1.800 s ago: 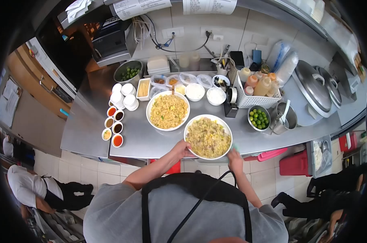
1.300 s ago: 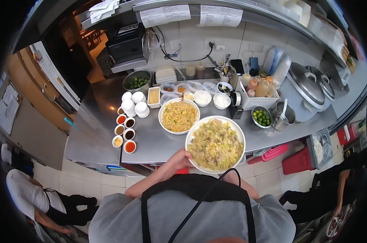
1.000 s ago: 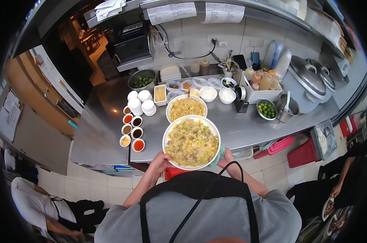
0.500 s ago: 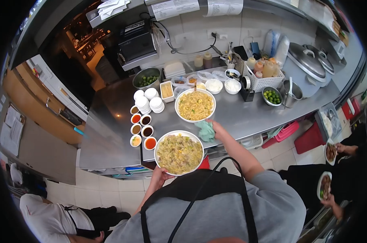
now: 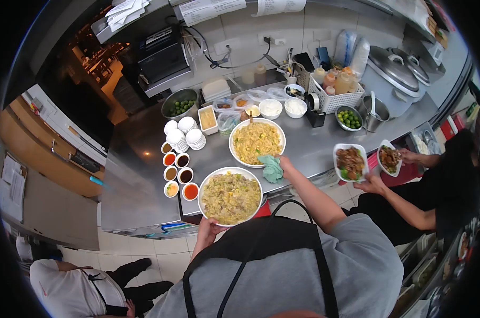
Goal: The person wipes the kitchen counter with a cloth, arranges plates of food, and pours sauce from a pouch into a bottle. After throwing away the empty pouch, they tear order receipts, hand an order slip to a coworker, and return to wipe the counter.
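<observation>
A white bowl heaped with pale fried rice (image 5: 230, 196) is at the counter's front edge. Closed on its lower left rim is my left hand (image 5: 212, 229). Behind it to the right, a second white bowl of yellower fried rice (image 5: 257, 142) stands on the steel counter. My right hand (image 5: 286, 165) is closed on a green cloth (image 5: 272, 168) at that bowl's lower right rim. Sauce cups (image 5: 190, 191) and stacked white lids (image 5: 186, 137) stand to the left of the bowls.
At the right a co-worker (image 5: 425, 201) holds two dishes of meat (image 5: 350, 163) by the counter. Another person (image 5: 81, 289) is at the lower left. Along the back stand limes (image 5: 348, 119), a basket of bottles (image 5: 341, 100), small bowls (image 5: 295, 108) and a metal pot (image 5: 374, 113).
The pale rice bowl has moved left and down from in front of the other bowl. My right hand left it and brought the cloth to the second bowl. A co-worker has come closer with two dishes.
</observation>
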The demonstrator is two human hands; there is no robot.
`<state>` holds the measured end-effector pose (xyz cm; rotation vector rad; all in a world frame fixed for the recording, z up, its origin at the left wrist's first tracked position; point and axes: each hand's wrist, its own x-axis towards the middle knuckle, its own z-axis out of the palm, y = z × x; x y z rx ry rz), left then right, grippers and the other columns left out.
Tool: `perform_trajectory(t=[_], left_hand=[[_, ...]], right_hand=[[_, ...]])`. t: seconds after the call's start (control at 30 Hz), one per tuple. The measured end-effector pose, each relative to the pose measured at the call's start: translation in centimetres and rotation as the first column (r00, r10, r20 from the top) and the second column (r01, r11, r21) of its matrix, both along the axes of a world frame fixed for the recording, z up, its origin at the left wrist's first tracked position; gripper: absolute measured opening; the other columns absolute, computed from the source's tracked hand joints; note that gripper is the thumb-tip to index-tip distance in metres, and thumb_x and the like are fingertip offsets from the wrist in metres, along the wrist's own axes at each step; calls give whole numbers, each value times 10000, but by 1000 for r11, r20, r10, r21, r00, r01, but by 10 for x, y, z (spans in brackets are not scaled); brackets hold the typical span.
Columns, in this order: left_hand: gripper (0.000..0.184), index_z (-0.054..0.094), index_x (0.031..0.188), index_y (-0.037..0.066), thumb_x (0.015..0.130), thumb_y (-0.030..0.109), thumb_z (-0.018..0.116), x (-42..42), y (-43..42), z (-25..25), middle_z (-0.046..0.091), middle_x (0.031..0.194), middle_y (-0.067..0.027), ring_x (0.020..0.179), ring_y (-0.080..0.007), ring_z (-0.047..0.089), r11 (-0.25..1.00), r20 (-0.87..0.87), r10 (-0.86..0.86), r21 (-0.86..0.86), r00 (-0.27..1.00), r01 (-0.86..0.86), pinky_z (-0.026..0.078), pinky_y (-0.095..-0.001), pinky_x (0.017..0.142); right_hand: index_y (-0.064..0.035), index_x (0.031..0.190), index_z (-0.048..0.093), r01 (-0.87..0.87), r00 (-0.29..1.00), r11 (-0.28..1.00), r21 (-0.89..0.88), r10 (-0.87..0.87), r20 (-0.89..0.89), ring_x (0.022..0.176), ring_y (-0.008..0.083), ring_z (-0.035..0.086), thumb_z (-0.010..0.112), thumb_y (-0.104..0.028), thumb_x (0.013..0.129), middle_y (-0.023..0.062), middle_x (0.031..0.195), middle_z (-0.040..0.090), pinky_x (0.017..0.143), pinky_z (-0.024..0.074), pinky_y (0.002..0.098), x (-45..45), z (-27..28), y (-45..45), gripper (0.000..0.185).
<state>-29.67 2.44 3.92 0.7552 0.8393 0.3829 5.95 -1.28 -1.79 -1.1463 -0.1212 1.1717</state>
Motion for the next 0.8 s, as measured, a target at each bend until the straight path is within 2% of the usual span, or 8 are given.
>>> perform_trajectory(t=[0.13,0.23,0.33,0.4,0.57,0.63,0.73,0.8], left_hand=[[584,315,1193,-30,628,27,452,-5,19,-14,511,1072,-199,863,-326,587,996,-28,-6,-85,1000,4,547,-387,670],[521,398,1128,-28,625,53,505,-18,23,-10,546,1038,-179,854,-307,587,970,48,140,-205,989,-128,525,-385,735],[513,426,1105,-27,608,54,523,-31,15,24,558,1017,-169,860,-297,585,941,5,266,-220,964,-258,528,-384,725],[515,443,1085,-28,585,45,541,-49,21,40,565,1001,-161,856,-289,588,903,-50,419,-82,906,-422,531,-393,714],[496,473,1042,-27,561,39,574,-89,68,43,566,981,-171,827,-288,601,802,62,591,63,804,-595,552,-389,666],[530,454,1066,-30,555,40,579,-115,89,38,557,994,-175,833,-301,595,753,65,650,73,757,-653,549,-395,678],[590,411,1125,-22,552,26,544,-149,122,25,520,1051,-188,892,-338,565,630,31,773,71,633,-773,533,-434,714],[592,393,1145,-20,564,20,500,-166,140,24,495,1077,-201,924,-364,542,542,39,837,89,547,-836,511,-474,753]], right_hand=[[65,1003,491,-62,997,993,100,67,-46,670,247,614,362,-127,841,151,822,600,584,527,361,5,-9,-7,283],[61,1014,485,-90,995,988,125,95,-34,688,245,614,381,-115,823,150,835,598,593,526,359,1,4,-11,280],[42,1066,448,-88,996,990,113,88,7,725,243,611,396,-89,810,151,885,587,604,526,360,-12,26,-22,292],[4,1155,354,-64,998,994,87,64,-1,796,240,601,413,-53,800,153,987,548,625,525,359,-15,41,-23,365],[-1,1168,334,14,999,993,116,-20,46,824,229,595,427,-55,800,143,1010,534,653,522,343,-10,21,-16,384],[0,1171,340,30,999,999,46,-31,29,829,223,594,419,-54,803,139,1005,541,659,520,337,-14,29,-17,380],[2,1168,351,20,997,974,225,-37,70,810,225,597,415,-65,815,141,989,550,637,524,340,-11,8,-8,365],[3,1161,361,58,998,984,171,-59,2,781,228,600,403,-67,828,146,971,556,610,528,347,-16,20,-10,342]])
